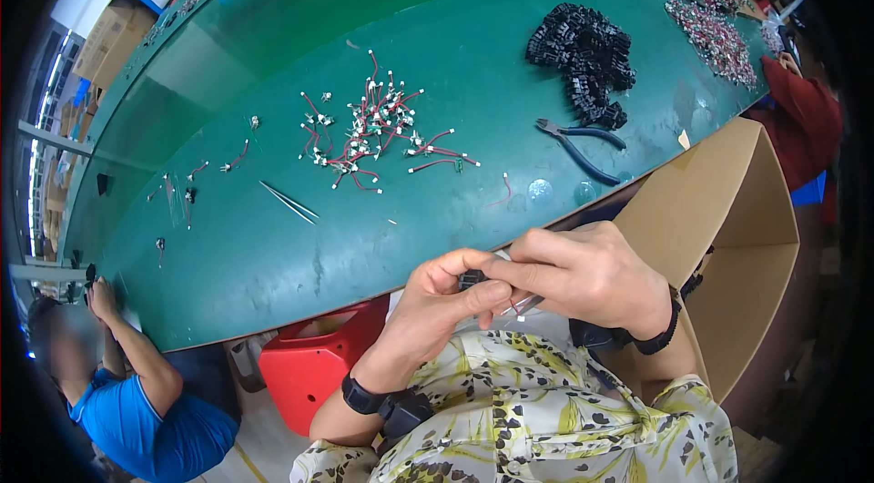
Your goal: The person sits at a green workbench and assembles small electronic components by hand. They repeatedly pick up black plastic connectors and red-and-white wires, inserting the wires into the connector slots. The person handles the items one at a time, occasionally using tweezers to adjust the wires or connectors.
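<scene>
My left hand (446, 301) is closed, pinching a small black plastic part (471, 279) between thumb and fingers in front of my body. Against it, my right hand (592, 274) is also closed, its fingertips meeting the left ones. A slim grey metal tool (526, 305) shows under the right fingers; most of it is hidden. Beside it hangs a short red wire with a white connector (520, 317). Both hands are just off the table's near edge. On the table beyond lie a pile of red wires with white connectors (378, 119) and a pair of tweezers (289, 202).
Blue-handled pliers (583, 148) lie right of the middle, near a heap of black plastic parts (587, 60). An open cardboard box (701, 183) stands at my right. A red stool (309, 374) is at the left. Co-workers sit at both ends, one in a blue shirt (164, 419).
</scene>
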Available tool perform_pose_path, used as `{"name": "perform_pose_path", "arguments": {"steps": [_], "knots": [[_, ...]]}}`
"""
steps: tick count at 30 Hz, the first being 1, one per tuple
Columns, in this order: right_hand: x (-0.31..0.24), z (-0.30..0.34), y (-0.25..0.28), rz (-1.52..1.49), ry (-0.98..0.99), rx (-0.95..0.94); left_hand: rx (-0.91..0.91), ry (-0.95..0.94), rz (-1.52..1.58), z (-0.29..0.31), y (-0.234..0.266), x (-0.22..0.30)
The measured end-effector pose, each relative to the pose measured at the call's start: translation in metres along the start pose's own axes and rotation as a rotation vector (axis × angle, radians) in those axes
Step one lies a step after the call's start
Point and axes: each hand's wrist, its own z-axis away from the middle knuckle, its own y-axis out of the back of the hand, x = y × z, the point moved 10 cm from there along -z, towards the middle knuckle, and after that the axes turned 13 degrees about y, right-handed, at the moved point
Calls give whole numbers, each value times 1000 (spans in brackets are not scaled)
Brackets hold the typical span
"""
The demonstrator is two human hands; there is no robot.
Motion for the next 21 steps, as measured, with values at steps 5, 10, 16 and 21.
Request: {"name": "perform_pose_path", "arguments": {"steps": [5,10,16,21], "knots": [[19,6,4,-273,-277,-14,184,-77,6,7,17,3],[26,33,5,-356,-424,174,210,-237,-24,13,24,14],[12,20,-6,-137,-275,185,195,-362,-110,15,26,22],[12,11,-5,-64,-191,154,230,-437,-278,18,20,36]]}}
